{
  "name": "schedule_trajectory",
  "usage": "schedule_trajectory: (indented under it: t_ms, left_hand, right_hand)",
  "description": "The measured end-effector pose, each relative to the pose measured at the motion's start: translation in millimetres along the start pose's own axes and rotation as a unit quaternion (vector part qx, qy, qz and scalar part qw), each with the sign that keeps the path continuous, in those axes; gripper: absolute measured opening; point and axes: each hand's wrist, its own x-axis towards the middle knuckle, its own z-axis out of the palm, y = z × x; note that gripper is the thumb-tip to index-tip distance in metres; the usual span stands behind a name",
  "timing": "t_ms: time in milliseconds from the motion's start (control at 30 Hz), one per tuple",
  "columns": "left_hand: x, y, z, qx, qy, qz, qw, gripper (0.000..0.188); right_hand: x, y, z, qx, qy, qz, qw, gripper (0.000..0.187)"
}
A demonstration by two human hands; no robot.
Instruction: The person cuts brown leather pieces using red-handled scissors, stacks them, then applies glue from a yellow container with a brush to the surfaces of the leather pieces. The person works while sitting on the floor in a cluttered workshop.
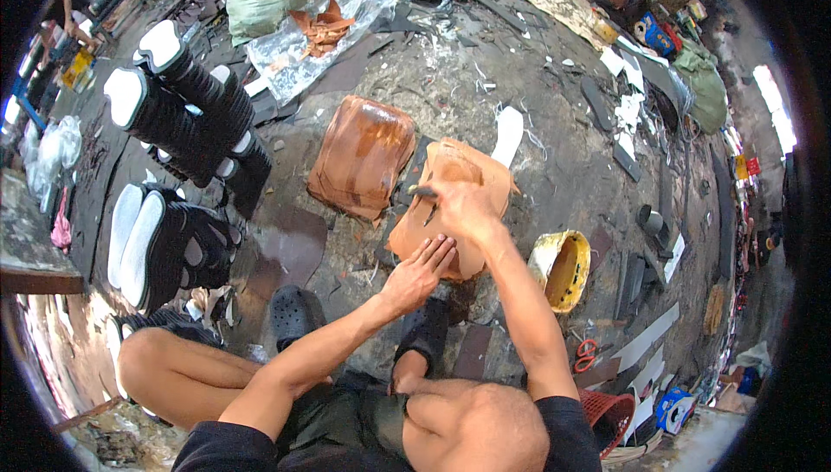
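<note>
A stack of tan, leather-like sheets (415, 234) lies on the floor in front of me, with a wet brown patch on its far part. My left hand (415, 277) rests flat on the near left edge of the stack, fingers stretched out. Over the middle, my right hand (465, 210) is closed around a short dark tool (421, 191); its working end is partly hidden, so its exact kind is unclear. Left of this stack sits another pile of sheets (363, 156), its top glossy brown. To the right stands a yellow-rimmed glue pot (563, 271) with brown residue inside.
Stacks of black soles with white tops (177, 104) stand at the left. A white sole-shaped piece (508, 134) lies beyond the sheets. Red-handled scissors (586, 355) and a red basket (608, 416) are at the lower right. A plastic bag with tan scraps (320, 32) lies farther off.
</note>
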Motion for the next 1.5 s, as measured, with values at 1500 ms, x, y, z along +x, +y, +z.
schedule_trajectory:
  t_ms: [1500]
  left_hand:
    - [42.8, 30.2, 22.6, -0.043, -0.052, -0.024, 0.997, 0.054]
  right_hand:
    - [16.6, 120.0, -6.2, 0.227, 0.11, -0.095, 0.963, 0.055]
